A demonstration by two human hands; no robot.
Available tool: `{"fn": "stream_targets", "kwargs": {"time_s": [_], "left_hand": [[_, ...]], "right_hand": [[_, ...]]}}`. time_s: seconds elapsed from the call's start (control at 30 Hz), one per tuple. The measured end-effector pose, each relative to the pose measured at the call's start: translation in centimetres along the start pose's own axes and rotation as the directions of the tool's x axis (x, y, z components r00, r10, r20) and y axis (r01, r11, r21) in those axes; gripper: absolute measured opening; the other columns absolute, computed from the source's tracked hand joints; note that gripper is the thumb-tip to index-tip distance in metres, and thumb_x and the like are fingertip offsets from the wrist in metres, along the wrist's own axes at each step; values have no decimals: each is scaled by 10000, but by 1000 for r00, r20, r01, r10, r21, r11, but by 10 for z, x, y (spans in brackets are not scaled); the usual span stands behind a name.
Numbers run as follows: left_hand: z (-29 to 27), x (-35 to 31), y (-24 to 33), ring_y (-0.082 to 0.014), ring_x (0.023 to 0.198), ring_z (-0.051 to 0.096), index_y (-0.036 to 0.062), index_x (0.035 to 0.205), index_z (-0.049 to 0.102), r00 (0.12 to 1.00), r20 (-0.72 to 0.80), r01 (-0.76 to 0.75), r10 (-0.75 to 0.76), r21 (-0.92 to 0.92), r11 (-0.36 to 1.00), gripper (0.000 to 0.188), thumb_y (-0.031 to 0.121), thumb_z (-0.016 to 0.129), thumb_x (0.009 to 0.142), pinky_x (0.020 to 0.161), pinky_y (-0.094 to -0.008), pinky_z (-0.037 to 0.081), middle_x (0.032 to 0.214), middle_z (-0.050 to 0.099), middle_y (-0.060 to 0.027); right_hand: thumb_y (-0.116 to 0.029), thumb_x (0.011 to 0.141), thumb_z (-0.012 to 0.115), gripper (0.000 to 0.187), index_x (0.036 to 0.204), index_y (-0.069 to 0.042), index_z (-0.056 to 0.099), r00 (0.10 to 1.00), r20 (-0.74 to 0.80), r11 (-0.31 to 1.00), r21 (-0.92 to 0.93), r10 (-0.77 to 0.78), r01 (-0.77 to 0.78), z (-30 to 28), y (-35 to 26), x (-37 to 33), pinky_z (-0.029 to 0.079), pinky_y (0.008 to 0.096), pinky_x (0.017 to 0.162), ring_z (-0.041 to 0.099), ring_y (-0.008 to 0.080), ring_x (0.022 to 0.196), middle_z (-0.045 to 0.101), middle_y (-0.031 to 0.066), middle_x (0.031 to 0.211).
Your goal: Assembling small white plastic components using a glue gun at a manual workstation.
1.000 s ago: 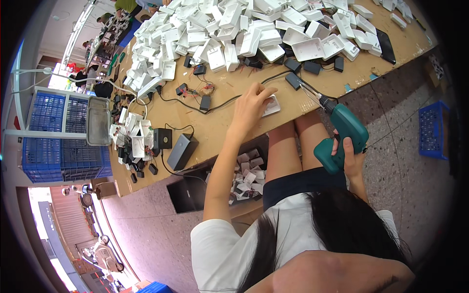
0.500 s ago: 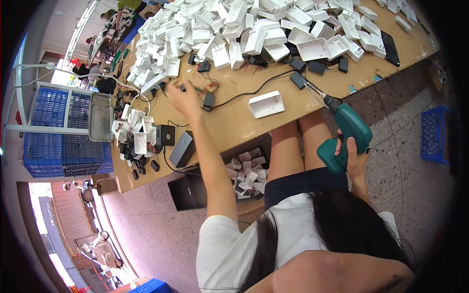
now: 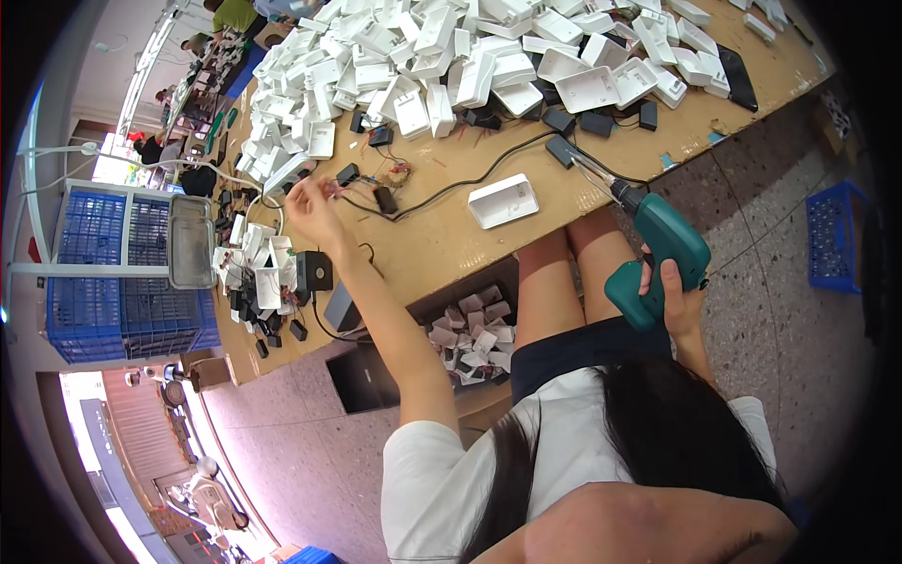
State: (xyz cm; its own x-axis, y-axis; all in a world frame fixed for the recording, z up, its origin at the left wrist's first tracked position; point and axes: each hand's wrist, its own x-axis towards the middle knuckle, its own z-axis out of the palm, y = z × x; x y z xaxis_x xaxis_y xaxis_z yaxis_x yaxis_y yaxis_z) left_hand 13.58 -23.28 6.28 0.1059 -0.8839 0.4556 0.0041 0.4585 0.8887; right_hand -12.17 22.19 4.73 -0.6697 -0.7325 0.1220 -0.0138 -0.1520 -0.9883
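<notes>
My left hand [image 3: 317,214] is over the left part of the table, its bent fingers blurred beside thin reddish wires. Whether they grip anything cannot be made out. A small black block [image 3: 348,174] lies just right of these fingers, with another black block [image 3: 385,199] nearby. My right hand [image 3: 669,287] is wrapped round the handle of a green pistol-grip power tool [image 3: 669,240]. Its long metal tip points to a black block [image 3: 561,150] near the table's front edge. Left of the tip, an open white plastic case [image 3: 504,201] rests on the table.
A large heap of white plastic cases [image 3: 423,56] covers the table's far side. Black cables [image 3: 451,202] cross the cardboard-covered tabletop [image 3: 442,244]. A black box [image 3: 315,271] and a mixed pile of cases stand at left. Below the edge is a container of white pieces [image 3: 474,329].
My left hand has moved left, away from the small black block, which now shows on the table beside it. The right hand still holds the green tool in about the same place.
</notes>
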Motion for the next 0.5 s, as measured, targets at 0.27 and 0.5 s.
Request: {"fn": "stream_targets", "kwargs": {"time_s": [0.27,0.5], "left_hand": [[-3,-62,66,-124,758,641,6,1032,604,969,165,-209,182,169,963,72,71,624,1054,687,-247,520,910,685,-60],[35,-178,69,-109,701,633,18,920,764,796,596,-327,102,282,902,52,16,792,876,623,-263,487,805,671,-51]], "right_hand": [[-321,1069,560,387,1182,46,611,999,24,1000,-3,27,-27,4,-2,-5,473,295,665,569,130,668,617,81,816],[-305,1060,581,371,1176,46,611,996,-2,995,19,94,-94,12,-2,-14,492,297,656,584,137,677,625,81,809]]}}
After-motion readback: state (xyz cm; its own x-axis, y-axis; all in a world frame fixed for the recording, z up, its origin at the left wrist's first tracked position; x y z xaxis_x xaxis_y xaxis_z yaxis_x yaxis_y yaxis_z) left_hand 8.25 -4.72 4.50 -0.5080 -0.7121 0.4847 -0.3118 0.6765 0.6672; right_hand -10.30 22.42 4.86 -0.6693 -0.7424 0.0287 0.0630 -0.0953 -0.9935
